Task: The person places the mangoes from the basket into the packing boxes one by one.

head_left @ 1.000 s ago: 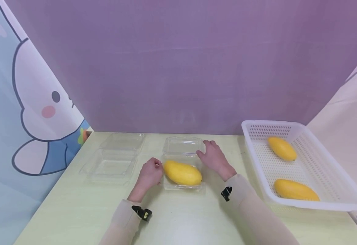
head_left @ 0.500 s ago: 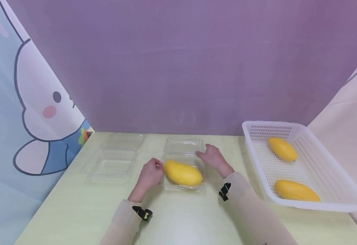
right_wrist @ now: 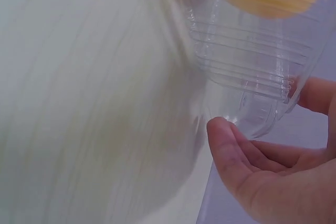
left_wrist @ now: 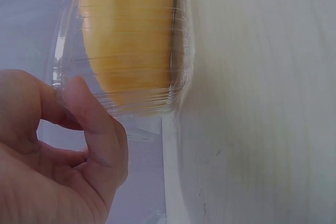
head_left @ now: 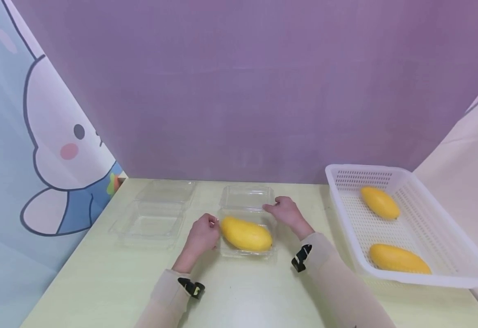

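A yellow mango (head_left: 246, 234) lies in the base of a clear plastic clamshell container (head_left: 245, 254), whose lid (head_left: 247, 197) is folded back behind it. My left hand (head_left: 203, 233) pinches the rim at the left end of the base between thumb and index finger, as the left wrist view shows. At the right side near the hinge, my right hand (head_left: 288, 212) holds the container's edge. In the right wrist view its thumb touches the rim and its curled fingers (right_wrist: 231, 150) lie by the lid corner.
Another clear clamshell container (head_left: 150, 225) stands open at the left, nothing visible inside. On the right, a white perforated basket (head_left: 347, 237) holds two mangoes, one at the back (head_left: 380, 202) and one at the front (head_left: 399, 258). A purple backdrop (head_left: 239, 91) rises behind the table.
My right hand's fingers have drawn slightly nearer the hinge from further along the lid's right edge. The left hand keeps its pinch, and the mango stays in the base.
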`<action>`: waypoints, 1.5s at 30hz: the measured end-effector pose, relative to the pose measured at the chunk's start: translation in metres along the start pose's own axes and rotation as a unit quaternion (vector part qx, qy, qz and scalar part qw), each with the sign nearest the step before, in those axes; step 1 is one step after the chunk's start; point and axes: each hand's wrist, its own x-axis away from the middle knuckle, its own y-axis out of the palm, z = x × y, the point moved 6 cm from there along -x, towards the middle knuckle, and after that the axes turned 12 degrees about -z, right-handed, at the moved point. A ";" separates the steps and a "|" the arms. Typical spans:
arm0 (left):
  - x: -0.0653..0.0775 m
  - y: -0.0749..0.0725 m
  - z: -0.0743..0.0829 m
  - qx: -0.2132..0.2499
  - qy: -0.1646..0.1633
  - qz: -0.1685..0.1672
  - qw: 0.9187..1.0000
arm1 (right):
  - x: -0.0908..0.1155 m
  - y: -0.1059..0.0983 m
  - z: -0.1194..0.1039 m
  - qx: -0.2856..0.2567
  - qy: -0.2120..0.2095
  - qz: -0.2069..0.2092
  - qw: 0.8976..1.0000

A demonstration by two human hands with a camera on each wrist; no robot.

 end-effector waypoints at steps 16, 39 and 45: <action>0.001 -0.001 0.001 0.004 0.010 0.003 1.000 | 0.005 -0.011 -0.005 -0.139 -0.011 0.031 0.990; 0.000 0.000 0.000 0.000 0.001 0.003 1.000 | 0.010 -0.028 -0.020 -0.193 -0.020 0.069 0.978; 0.000 0.000 0.000 0.002 -0.002 -0.003 1.000 | 0.013 -0.032 -0.025 -0.202 -0.022 0.077 0.976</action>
